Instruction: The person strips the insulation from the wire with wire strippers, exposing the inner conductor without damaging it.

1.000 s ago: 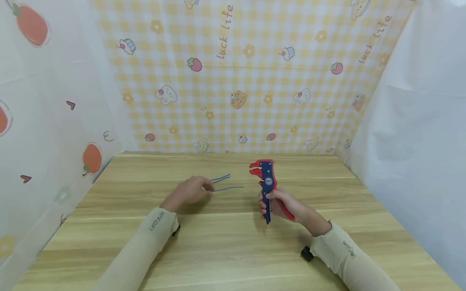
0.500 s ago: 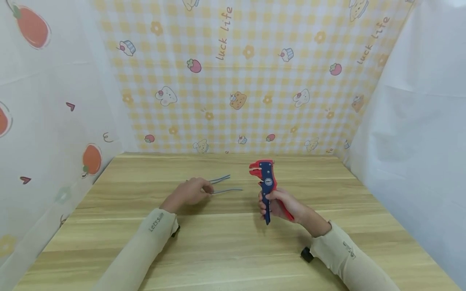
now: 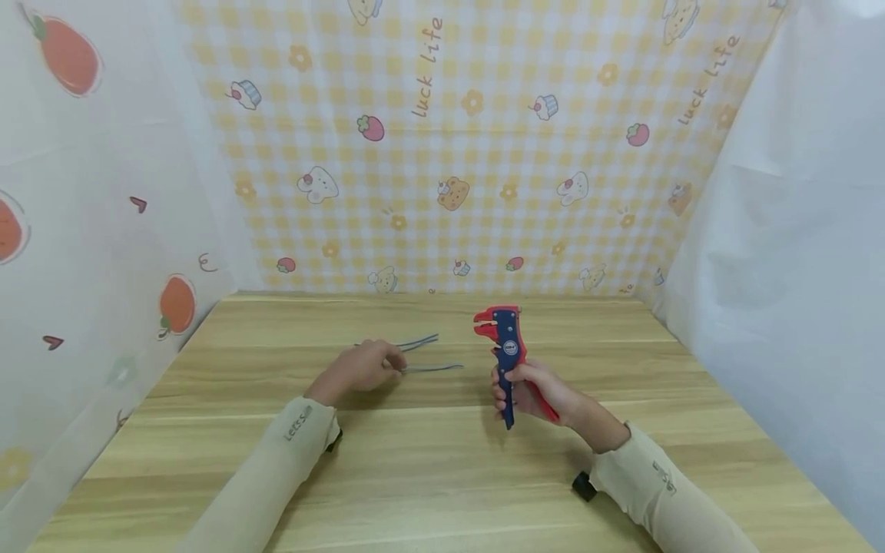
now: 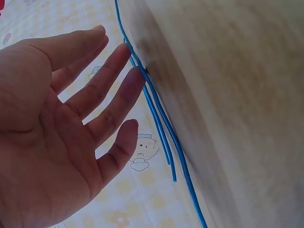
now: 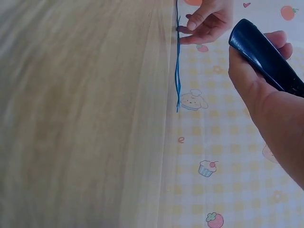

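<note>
My left hand is low over the table, left of centre, its fingers loosely bent. In the left wrist view the fingertips touch thin blue wires; thumb and fingers stand apart. In the head view one wire lies nearer me, extending rightward from the fingertips. Two more wires lie just behind it, partly covered by the hand. My right hand grips a red and blue wire stripper by its handles. The tool is held upright, its red jaws parted and pointing left, with nothing between them.
The wood-grain table carries the wires. A yellow checked cloth wall closes the back. White sheets hang at both sides. Small black devices sit at the wrists under the sleeves.
The nearest wire has shifted slightly toward me, widening its gap from the two behind. The left hand stays almost in place. The right hand and the wire stripper have hardly moved.
</note>
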Available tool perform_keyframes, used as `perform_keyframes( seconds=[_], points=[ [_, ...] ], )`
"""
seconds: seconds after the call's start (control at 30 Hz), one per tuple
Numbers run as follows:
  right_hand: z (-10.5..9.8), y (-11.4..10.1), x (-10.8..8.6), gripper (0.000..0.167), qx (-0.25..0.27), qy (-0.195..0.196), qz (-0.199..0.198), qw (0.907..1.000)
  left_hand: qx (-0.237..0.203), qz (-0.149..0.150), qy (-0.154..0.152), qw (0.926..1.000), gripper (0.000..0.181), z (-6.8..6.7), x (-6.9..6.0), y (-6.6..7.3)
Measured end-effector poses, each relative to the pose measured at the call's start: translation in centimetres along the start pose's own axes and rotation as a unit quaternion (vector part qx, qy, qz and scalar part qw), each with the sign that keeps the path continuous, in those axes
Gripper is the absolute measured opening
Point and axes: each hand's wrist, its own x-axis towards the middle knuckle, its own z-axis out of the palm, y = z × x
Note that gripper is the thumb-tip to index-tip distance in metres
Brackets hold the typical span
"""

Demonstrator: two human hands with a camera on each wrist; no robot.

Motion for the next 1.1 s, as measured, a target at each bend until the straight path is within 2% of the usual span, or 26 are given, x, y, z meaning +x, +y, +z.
perform_keyframes(
  seconds=[0.4, 0.83, 1.1],
  points=[
    [0.0, -0.1, 0.1, 0.02, 0.0, -0.009, -0.001, 1.0, -0.005, -0.009, 0.006, 0.9999, 0.016, -0.1, 0.1, -0.3],
    [-0.1, -0.2, 0.2, 0.018, -0.005, 0.004, 0.003, 1.0, 0.027, -0.007, 0.047, 0.9985, 0.018, -0.8, 0.6, -0.7],
    [0.0, -0.5, 0.4, 0.019, -0.007, 0.001, 0.005, 1.0, 0.015, -0.046, 0.043, 0.9979, 0.023, -1.4, 0.9, -0.7]
  ],
)
